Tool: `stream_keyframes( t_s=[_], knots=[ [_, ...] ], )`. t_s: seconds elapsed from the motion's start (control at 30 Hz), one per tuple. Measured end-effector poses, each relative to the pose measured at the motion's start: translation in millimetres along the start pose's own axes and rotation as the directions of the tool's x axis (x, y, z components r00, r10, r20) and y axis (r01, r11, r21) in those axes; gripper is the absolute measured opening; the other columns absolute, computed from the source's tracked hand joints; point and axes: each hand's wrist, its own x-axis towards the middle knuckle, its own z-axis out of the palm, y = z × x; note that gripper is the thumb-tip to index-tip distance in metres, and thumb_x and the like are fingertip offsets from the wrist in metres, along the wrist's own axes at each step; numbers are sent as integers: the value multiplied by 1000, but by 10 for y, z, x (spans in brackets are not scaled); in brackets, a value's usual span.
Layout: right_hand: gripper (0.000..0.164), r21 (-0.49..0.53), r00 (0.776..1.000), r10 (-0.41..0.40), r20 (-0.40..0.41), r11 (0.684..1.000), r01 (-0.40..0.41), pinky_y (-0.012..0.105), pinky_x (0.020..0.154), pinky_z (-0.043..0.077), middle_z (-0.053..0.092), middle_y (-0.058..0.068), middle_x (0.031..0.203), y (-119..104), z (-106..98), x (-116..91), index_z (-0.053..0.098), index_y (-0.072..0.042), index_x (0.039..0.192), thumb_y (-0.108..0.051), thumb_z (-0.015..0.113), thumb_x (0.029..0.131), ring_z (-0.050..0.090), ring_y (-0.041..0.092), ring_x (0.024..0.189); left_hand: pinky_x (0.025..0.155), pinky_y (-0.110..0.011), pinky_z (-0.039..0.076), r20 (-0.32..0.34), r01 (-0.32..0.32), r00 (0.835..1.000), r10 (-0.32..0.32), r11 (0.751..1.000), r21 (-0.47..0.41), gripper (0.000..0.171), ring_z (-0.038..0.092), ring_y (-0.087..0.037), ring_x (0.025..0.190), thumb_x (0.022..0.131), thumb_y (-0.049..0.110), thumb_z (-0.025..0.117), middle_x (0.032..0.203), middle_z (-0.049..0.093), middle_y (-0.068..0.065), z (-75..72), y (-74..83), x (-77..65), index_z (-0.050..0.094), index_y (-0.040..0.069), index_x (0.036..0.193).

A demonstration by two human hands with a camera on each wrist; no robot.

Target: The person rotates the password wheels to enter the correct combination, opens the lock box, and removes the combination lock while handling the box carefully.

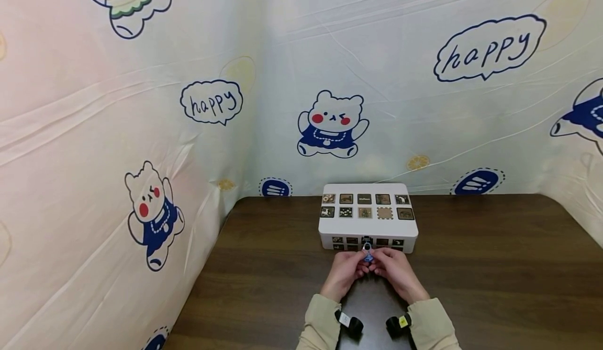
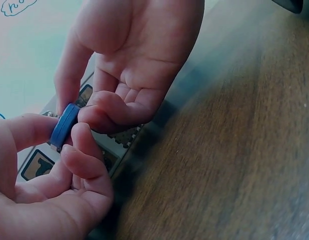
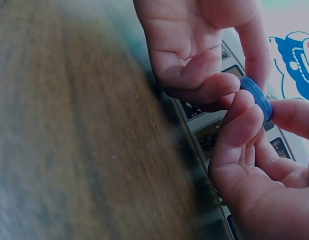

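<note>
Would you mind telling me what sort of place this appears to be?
Probably a makeshift recording booth, though the wider room is out of view: a printed sheet with cartoon bears hangs behind and beside a wood-grain table, and small black devices sit at the person's wrists.

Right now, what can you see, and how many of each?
Table: 1, dark brown, lower middle
Backdrop: looks like 1, pale, behind and beside the table
Bear prints: 4, mainly blue and white, backdrop
"Happy" bubbles: 2, blue outlines, backdrop
Fruit slices: several, yellow, backdrop
Oval badges: 3, blue, low backdrop
Box: 1, white, table's back
Lid pictures: 10, brown and black, two rows
Small object: 1, blue, at the box's front
Wrist gadgets: 2, black, at the wrists
Sleeves: 2, beige, forearms
Left hand: 1, bare, pinching the object
Right hand: 1, bare, pinching the object
</note>
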Motion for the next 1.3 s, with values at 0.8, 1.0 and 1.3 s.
stream_keyframes(
  t_s=[0.8,1.0,1.3],
  knots=[
    [29,-2,1000,0,0,1000,0,18,60,50,63,-1,74,-28,15,-8,57,12,113,-12,51,97,60,6,66,50,-15,40,-10,-9,1000,9,1000,26,18,53,-5,52,90,12,60,58,57,4,-5,7,18,68,-5,89],
    [28,2,1000,4,3,1000,-4,18,60,50,64,-1,73,-9,7,4,58,11,111,-12,52,97,60,7,66,50,-15,40,-16,-14,1000,15,1000,28,17,53,-4,52,90,10,60,58,57,4,-3,3,14,68,-5,90],
    [27,-5,1000,5,-1,1000,-5,19,60,50,64,-1,74,9,12,8,58,11,111,-12,51,97,60,7,66,52,-14,40,-15,-29,999,29,999,28,15,52,-5,53,89,4,57,60,56,3,-10,1,-14,66,-7,89]
  ],
)
